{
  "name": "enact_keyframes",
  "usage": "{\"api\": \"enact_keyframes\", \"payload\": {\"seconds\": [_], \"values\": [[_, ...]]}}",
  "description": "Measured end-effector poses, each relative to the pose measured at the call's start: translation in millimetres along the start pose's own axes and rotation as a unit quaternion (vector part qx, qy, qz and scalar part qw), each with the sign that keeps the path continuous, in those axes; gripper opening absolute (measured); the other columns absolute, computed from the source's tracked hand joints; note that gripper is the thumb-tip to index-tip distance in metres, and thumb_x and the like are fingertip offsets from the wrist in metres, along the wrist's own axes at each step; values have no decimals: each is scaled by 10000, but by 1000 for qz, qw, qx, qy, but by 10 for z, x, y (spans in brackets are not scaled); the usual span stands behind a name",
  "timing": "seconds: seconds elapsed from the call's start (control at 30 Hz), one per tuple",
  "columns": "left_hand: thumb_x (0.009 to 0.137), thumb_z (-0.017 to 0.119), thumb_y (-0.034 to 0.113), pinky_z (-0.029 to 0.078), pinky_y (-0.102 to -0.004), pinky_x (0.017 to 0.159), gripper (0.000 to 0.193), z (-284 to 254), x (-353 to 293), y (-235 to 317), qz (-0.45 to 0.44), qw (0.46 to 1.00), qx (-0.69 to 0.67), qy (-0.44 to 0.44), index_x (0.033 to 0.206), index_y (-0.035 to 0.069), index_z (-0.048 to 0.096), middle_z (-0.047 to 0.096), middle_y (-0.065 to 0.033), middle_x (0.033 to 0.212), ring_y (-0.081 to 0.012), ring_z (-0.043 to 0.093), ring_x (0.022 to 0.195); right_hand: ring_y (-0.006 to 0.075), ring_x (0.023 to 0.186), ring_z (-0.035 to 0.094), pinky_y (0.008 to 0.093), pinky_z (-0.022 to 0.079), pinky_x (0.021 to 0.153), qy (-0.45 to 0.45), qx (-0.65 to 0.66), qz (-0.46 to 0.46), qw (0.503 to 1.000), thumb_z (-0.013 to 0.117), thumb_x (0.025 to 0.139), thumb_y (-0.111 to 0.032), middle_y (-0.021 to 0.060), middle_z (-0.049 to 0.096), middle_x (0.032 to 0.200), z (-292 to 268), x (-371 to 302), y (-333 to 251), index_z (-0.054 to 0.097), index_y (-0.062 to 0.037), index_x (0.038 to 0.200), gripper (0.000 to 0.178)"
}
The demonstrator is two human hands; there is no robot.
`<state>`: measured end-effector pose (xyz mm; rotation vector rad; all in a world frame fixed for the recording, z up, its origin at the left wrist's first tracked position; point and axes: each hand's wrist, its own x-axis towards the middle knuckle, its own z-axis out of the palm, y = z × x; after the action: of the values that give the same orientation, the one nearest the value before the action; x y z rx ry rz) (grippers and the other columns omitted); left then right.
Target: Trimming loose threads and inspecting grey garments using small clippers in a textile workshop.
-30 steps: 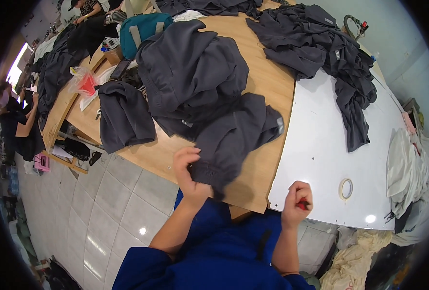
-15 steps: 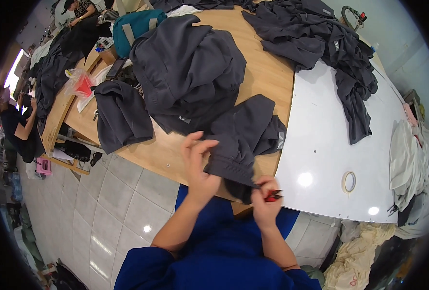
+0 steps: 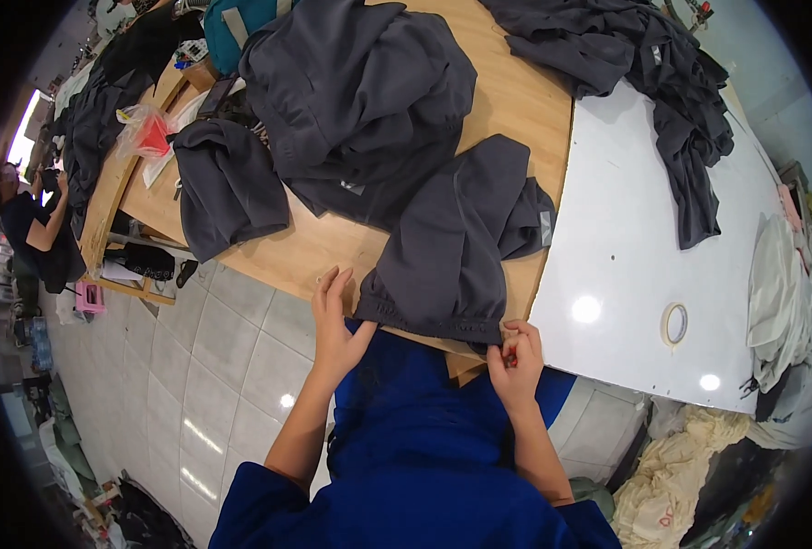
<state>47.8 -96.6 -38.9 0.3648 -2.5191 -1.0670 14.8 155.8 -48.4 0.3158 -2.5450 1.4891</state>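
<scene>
A dark grey garment with a gathered elastic band lies at the table's front edge, its band toward me. My left hand is open at the band's left end, thumb against the cloth and fingers stretched apart. At the band's right end, my right hand is closed, pinching the edge. Tucked in that same palm are small red thread snips, mostly hidden by the fingers. A pale label shows on the garment's right side.
Behind lies a big heap of dark grey garments, with a smaller folded piece to its left. More garments cover the far right. A tape roll sits on the white board. Another person stands far left.
The garment's band has been spread wider and now runs straighter along the table edge. My left hand has moved left and down to the band; the snips are now more hidden in my right hand.
</scene>
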Motion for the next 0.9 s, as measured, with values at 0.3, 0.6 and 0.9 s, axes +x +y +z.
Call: {"api": "enact_keyframes", "payload": {"seconds": [0.3, 0.6, 0.9], "values": [[870, 554, 123, 379, -318, 847, 128, 239, -536, 387, -166, 898, -385, -133, 959, 36, 526, 513, -74, 994, -191, 480, 930, 168, 586, 496, 232, 389, 528, -31, 100, -22, 994, 620, 662, 53, 102, 549, 753, -130, 59, -115, 422, -42, 673, 220], [968, 390, 281, 374, -363, 1006, 397, 189, 23, 832, -249, 596, -741, -185, 1288, 48, 402, 500, -73, 1281, -193, 468, 1198, 86, 618, 382, 206, 306, 547, -147, 180, -8, 973, 579, 745, 31, 62, 463, 749, -342, -78, -461, 422, -53, 784, 183], [933, 476, 132, 505, -305, 814, 244, 141, 69, 1058, -312, 615, -699, -190, 1146, 20, 519, 612, -76, 1079, -157, 604, 976, 81, 685, 372, 189, 315, 604, -98, 249, 11, 963, 443, 939, -235, 48, 450, 820, -467, 47, -629, 314, -22, 1243, 393]]}}
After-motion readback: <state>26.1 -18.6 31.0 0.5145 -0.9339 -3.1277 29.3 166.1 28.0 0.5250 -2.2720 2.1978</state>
